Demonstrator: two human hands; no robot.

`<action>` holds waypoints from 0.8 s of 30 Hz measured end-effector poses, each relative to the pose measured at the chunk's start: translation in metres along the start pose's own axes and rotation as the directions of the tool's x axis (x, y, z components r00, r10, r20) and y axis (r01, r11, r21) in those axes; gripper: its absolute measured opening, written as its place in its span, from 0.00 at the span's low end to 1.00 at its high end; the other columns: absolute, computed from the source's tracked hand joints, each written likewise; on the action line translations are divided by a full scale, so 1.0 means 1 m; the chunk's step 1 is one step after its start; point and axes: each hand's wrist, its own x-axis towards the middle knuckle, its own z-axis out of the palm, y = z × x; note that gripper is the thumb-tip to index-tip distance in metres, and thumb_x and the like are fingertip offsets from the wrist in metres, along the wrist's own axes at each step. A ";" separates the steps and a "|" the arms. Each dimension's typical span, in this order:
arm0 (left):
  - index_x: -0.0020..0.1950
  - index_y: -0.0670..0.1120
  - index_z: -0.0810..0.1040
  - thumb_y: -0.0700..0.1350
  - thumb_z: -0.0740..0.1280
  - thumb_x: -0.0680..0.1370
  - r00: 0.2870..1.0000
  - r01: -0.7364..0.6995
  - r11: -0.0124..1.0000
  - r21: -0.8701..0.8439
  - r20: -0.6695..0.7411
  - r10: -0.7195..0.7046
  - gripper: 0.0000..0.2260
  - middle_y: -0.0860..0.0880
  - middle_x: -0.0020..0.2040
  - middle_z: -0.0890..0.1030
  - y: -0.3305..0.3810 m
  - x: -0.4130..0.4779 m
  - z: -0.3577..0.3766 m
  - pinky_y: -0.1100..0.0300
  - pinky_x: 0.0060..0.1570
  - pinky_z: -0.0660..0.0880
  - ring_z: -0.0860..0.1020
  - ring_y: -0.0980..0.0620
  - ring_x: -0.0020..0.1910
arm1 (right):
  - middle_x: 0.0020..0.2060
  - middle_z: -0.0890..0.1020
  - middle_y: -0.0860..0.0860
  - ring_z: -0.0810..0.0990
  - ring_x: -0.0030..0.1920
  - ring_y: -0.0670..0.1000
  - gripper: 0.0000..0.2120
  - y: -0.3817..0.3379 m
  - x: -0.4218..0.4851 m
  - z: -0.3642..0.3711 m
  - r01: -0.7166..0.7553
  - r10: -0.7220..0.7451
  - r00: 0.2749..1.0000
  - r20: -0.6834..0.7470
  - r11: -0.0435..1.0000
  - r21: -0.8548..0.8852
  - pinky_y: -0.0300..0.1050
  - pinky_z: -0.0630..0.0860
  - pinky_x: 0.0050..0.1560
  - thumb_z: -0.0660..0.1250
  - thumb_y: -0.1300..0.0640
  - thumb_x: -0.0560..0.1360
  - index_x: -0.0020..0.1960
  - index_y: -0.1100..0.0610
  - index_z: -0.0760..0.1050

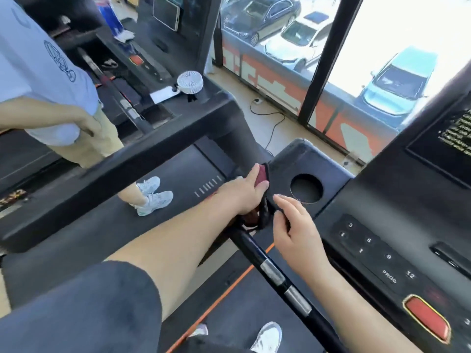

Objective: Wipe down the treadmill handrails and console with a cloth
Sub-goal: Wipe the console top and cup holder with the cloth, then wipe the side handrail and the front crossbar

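Cloth (pixel 263 172) at console (pixel 318 159) corner edge

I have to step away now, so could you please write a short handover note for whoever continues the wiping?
The left hand grips the cloth against the top of the handrail, beside the cup holder of the console.
The right hand pinches its lower edge.
Done: cannot tell what is wiped.
Left: probably the handrail lower down and the keypad.

Cloth (pixel 263 172) largely hidden under left hand (pixel 242 196)
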 end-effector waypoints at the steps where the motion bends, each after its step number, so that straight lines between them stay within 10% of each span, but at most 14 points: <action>1: 0.83 0.59 0.41 0.64 0.47 0.84 0.999 -0.040 0.999 -0.018 -0.013 0.040 0.30 0.39 0.77 0.68 -0.004 -0.003 0.001 0.39 0.67 0.70 0.72 0.35 0.71 | 0.69 0.76 0.45 0.71 0.72 0.43 0.18 -0.006 0.000 0.007 -0.013 0.013 1.000 -0.010 1.000 -0.001 0.42 0.67 0.73 0.61 0.60 0.82 0.71 0.56 0.75; 7: 0.84 0.54 0.42 0.59 0.50 0.85 0.986 -0.160 0.987 -0.010 -0.048 0.160 0.30 0.45 0.84 0.52 -0.087 -0.107 0.036 0.46 0.73 0.65 0.62 0.41 0.79 | 0.74 0.70 0.43 0.64 0.77 0.43 0.22 -0.043 -0.017 0.067 0.177 -0.165 0.978 0.124 0.980 -0.087 0.36 0.59 0.76 0.56 0.58 0.82 0.75 0.54 0.70; 11: 0.84 0.50 0.55 0.47 0.60 0.84 0.949 -0.294 0.885 -0.360 -0.003 0.314 0.29 0.49 0.83 0.61 -0.135 -0.112 0.014 0.66 0.74 0.56 0.61 0.52 0.81 | 0.77 0.69 0.49 0.60 0.80 0.47 0.24 -0.044 -0.015 0.123 0.287 -0.224 0.921 0.318 0.943 -0.169 0.49 0.59 0.79 0.51 0.48 0.84 0.76 0.57 0.68; 16: 0.79 0.49 0.69 0.48 0.67 0.82 0.979 -0.154 0.871 -0.466 -0.190 0.072 0.25 0.53 0.79 0.69 -0.207 -0.148 0.011 0.68 0.73 0.56 0.66 0.57 0.78 | 0.79 0.64 0.54 0.53 0.81 0.55 0.31 -0.033 0.028 0.129 0.194 -0.017 0.966 0.259 0.711 -0.676 0.54 0.48 0.81 0.45 0.39 0.82 0.78 0.53 0.64; 24: 0.74 0.46 0.75 0.37 0.62 0.82 0.981 -0.011 0.860 -0.509 -0.173 -0.090 0.20 0.52 0.74 0.76 -0.270 -0.203 0.042 0.68 0.68 0.60 0.71 0.54 0.74 | 0.78 0.57 0.68 0.48 0.78 0.74 0.27 -0.072 -0.056 0.175 0.291 -0.041 0.937 0.348 0.644 -0.708 0.70 0.48 0.78 0.51 0.44 0.82 0.79 0.49 0.61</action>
